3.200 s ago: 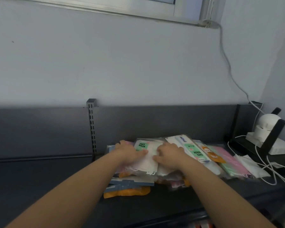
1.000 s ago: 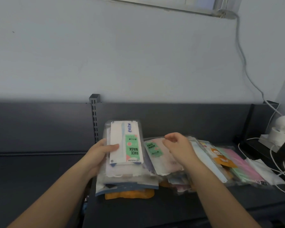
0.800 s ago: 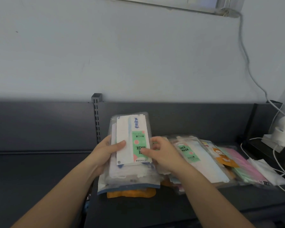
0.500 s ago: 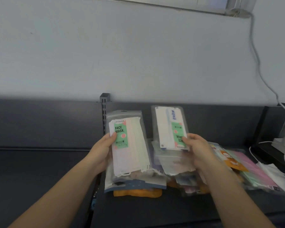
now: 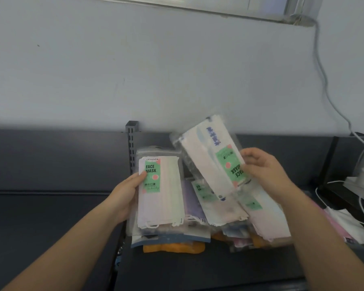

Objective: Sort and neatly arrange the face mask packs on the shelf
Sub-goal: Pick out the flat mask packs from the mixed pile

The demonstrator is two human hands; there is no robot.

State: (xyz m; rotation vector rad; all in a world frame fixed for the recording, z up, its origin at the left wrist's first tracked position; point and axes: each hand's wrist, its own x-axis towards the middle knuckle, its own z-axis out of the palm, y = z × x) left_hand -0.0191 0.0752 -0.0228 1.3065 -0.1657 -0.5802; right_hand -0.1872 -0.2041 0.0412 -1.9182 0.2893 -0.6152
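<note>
Half a second back the pack in the right hand stood straight. Now it has swung so its top leans left, and it has risen a little.

Starting at the left, the left hand grips the upright pack, thumb pressed flat on its green label, the other fingers hidden behind. That pack's lower end sits down among others, with a blue-edged one and an orange pack poking out beneath, all on the dark shelf. Just behind it runs a slotted upright.

Next along, the tilted pack is held clear of everything, its label upside down. The right hand pinches it at the lower right edge, thumb on the front and fingers curled behind. Below it the loose pile fans out untidily, and pink packs lie further right.

These are thin, clear plastic sleeves over flat folded masks, with soft pastel pleats and ear loops bunched at the bottom. I'd judge them very light, floppy and slick against each other, so a stack could easily slide apart. They look best taken by a long edge or across the middle, thumb in front and fingers behind, rather than by the flimsy top flap.
</note>
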